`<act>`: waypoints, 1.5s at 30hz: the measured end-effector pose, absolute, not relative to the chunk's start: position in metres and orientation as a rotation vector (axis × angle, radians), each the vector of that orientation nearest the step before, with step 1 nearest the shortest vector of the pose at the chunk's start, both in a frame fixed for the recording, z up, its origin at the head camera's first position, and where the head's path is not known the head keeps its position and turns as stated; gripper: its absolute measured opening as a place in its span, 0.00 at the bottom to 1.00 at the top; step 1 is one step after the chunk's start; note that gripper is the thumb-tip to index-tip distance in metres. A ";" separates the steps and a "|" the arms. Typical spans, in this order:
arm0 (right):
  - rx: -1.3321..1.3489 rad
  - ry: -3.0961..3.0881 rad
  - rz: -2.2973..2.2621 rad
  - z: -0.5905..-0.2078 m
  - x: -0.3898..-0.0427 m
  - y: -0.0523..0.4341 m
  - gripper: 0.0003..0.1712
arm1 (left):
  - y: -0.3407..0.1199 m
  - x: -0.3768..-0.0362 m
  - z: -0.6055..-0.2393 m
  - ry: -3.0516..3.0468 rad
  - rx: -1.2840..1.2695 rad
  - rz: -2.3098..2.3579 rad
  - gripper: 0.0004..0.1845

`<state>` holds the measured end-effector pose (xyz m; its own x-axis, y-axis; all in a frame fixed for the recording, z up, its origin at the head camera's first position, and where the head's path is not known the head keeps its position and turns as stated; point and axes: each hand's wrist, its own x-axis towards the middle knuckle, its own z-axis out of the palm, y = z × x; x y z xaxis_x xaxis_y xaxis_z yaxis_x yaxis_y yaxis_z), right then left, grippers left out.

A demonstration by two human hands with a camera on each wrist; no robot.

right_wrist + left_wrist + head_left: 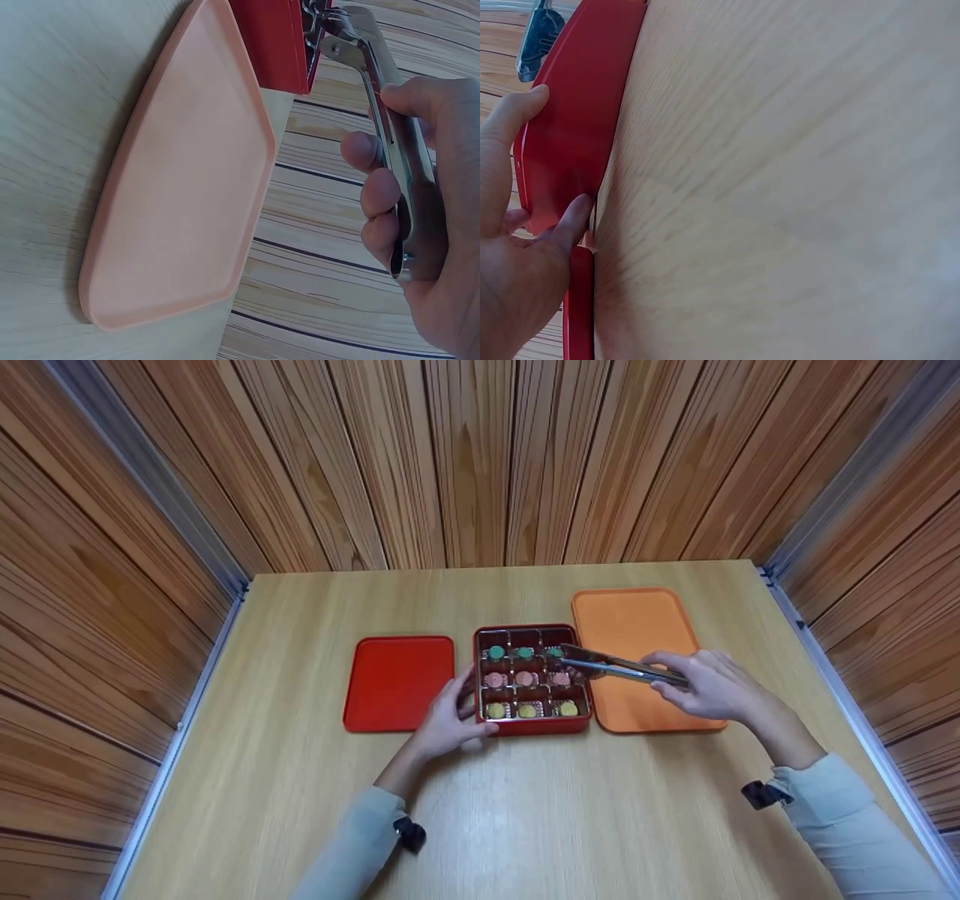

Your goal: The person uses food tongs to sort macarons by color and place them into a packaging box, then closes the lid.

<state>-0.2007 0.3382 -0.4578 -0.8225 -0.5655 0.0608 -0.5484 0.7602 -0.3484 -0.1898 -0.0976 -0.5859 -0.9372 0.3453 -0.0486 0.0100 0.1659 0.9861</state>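
Observation:
A red box (pixel 534 727) with a divided dark insert sits mid-table, holding green pieces (pixel 496 652), pink pieces (pixel 526 679) and yellow pieces (pixel 527 710) in rows. My left hand (pixel 445 721) holds the box's front left corner, thumb against the front wall and fingers along the left side. Metal tongs (pixel 624 668) are gripped in my right hand (pixel 710 687). Their tips reach over the box's right side, close by the rear right green piece (pixel 553 651). In the right wrist view, my fingers (pixel 380 191) wrap the handles of the tongs (pixel 420 195).
Left of the box lies a flat red tray or lid (pixel 399 682), its right edge close to my left hand. An orange tray (pixel 637 622) lies on the right, beneath the tongs. Wood-panelled walls (pixel 480 465) enclose the light wooden table (pixel 525 810) at the back and sides.

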 end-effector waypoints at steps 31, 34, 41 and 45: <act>-0.636 3.156 -0.632 -0.487 -0.215 0.402 0.23 | -0.098 -0.191 -0.588 2.187 0.349 1.840 0.64; -0.589 3.167 -0.627 -0.491 -0.216 0.412 0.24 | -0.098 -0.191 -0.587 2.186 0.346 1.843 0.64; -0.395 3.176 -0.600 -0.498 -0.217 0.431 0.26 | -0.097 -0.191 -0.586 2.200 0.373 1.843 0.63; -0.281 3.179 -0.603 -0.501 -0.217 0.439 0.27 | -0.098 -0.190 -0.587 2.192 0.355 1.842 0.64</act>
